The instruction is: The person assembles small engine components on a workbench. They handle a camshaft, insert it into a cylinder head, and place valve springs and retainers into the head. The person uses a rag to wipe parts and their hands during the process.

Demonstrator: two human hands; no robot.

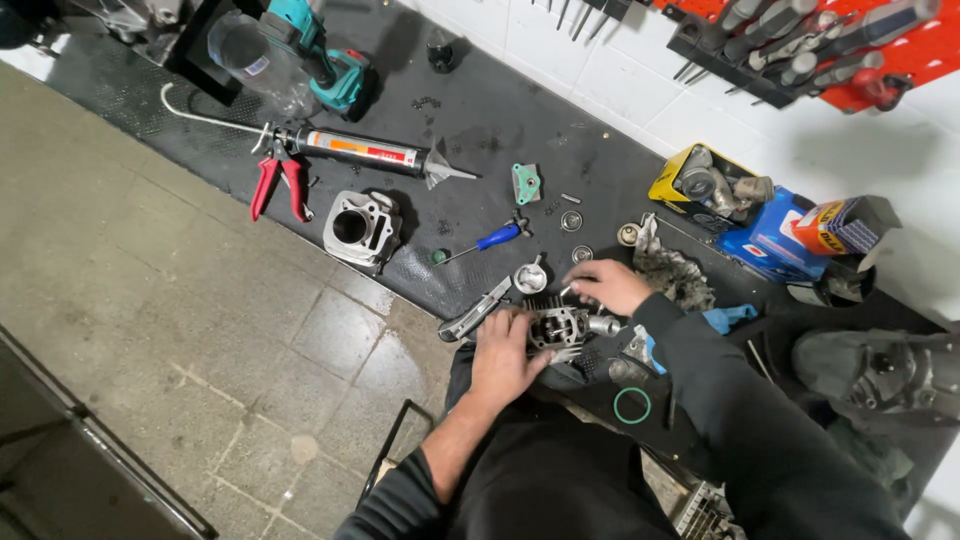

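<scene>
So the person's got a small finned metal engine cylinder head sitting at the near edge of the black rubber-matted table, right in front of them. The left hand lies flat on its near side, fingers spread and pressing it down, not really curled around it. The right hand is at the top of the part with fingertips pinched together; whatever it's pinching is too small to make out. Just left lies a grey folding utility knife, and farther back a blue-handled screwdriver and a silver engine cylinder block. A green rubber O-ring sits nearby.
</scene>
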